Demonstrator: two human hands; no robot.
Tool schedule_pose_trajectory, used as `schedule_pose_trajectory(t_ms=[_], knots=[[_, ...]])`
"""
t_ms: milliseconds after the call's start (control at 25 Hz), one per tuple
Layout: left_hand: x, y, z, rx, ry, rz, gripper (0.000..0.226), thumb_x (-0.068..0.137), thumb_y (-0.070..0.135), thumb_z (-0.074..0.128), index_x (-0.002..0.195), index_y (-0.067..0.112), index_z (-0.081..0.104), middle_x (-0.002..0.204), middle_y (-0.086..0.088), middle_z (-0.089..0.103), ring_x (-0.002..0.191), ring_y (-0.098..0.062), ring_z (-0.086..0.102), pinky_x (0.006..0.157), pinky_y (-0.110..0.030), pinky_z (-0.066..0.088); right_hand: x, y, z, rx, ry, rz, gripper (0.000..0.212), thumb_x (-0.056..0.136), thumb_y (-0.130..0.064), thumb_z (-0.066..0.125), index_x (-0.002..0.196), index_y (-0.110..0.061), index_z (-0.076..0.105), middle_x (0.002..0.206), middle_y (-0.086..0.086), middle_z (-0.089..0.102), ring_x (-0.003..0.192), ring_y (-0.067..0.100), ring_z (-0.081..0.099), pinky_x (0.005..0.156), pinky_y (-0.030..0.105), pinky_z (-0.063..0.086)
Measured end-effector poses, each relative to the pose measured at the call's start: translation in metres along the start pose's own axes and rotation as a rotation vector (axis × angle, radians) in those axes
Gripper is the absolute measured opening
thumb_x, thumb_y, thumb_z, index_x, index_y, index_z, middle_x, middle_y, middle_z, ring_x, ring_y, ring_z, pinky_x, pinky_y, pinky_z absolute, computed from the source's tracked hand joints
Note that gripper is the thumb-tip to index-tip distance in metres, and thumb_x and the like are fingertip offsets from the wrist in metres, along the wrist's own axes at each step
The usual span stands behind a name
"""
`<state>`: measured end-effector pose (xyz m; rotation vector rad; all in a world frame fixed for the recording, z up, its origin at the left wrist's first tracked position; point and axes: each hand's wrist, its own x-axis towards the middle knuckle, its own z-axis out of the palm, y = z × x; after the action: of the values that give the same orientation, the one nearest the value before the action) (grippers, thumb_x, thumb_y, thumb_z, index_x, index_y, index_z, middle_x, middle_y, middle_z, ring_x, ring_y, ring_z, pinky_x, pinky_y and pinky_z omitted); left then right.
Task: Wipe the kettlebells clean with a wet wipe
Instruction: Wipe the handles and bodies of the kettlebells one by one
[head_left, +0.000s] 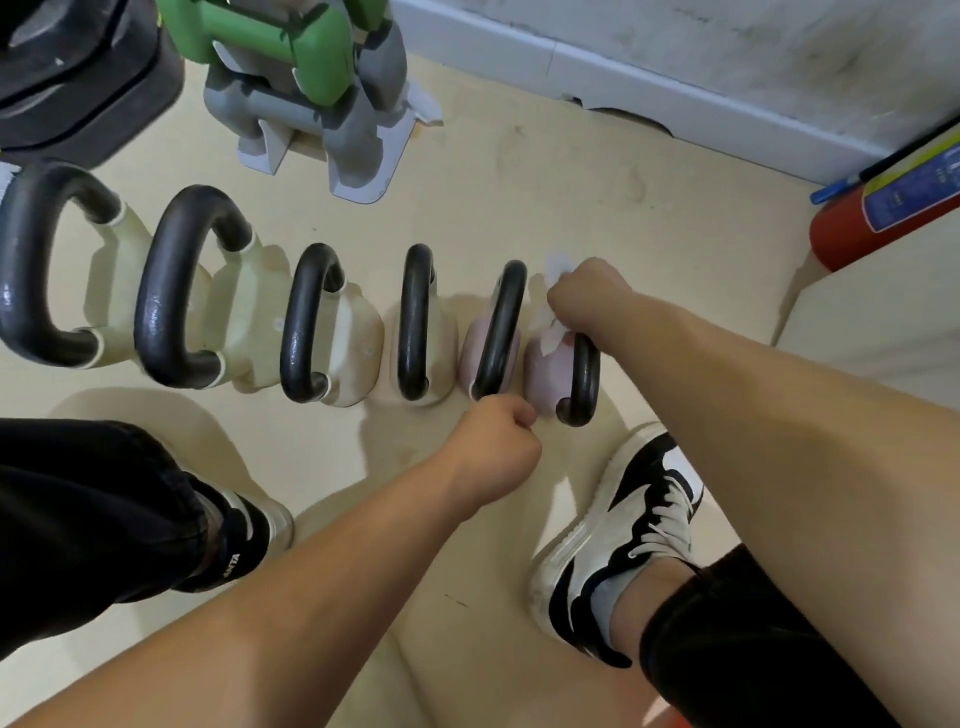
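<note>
Several kettlebells with black handles stand in a row on the floor. The rightmost one, a small pink kettlebell (551, 375), has its black handle (584, 382) facing right. My right hand (589, 296) grips a white wet wipe (551, 332) and presses it on the far end of that handle. My left hand (501, 447) is curled into a fist just in front of the second pink kettlebell (485, 340), at the near end of its handle; whether it holds anything is hidden.
Cream kettlebells (358, 338) fill the row to the left. A rack of green and grey dumbbells (306, 93) stands behind. A red fire extinguisher (878, 218) lies at the right. My shoes (618, 530) flank the near floor.
</note>
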<state>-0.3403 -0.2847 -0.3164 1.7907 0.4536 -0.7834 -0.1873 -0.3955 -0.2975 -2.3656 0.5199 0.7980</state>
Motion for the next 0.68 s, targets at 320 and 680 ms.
schedule_pose_trajectory(t_ms=[320,680], knots=[[-0.004,0.015,0.007,-0.013,-0.082,0.056,0.02,0.081,-0.003,0.047,0.08,0.01,0.062,0.074,-0.003,0.059,0.067,-0.015,0.052,0.059,-0.021,0.041,-0.062,0.057,0.048,0.032,0.34,-0.185,0.055,0.103,-0.039,0.037,0.15,-0.015,0.023,0.132,0.009,0.055,0.118,0.028,0.057,0.084,0.032,0.041],[-0.005,-0.002,-0.002,0.057,-0.085,-0.028,0.02,0.078,0.0,0.046,0.084,0.011,0.061,0.078,-0.006,0.051,0.072,-0.019,0.044,0.065,-0.031,0.037,-0.104,0.092,0.081,0.103,0.364,-0.179,0.065,0.103,-0.034,0.036,0.157,-0.019,0.003,0.154,0.009,0.034,0.138,0.027,0.039,0.11,0.041,0.038]])
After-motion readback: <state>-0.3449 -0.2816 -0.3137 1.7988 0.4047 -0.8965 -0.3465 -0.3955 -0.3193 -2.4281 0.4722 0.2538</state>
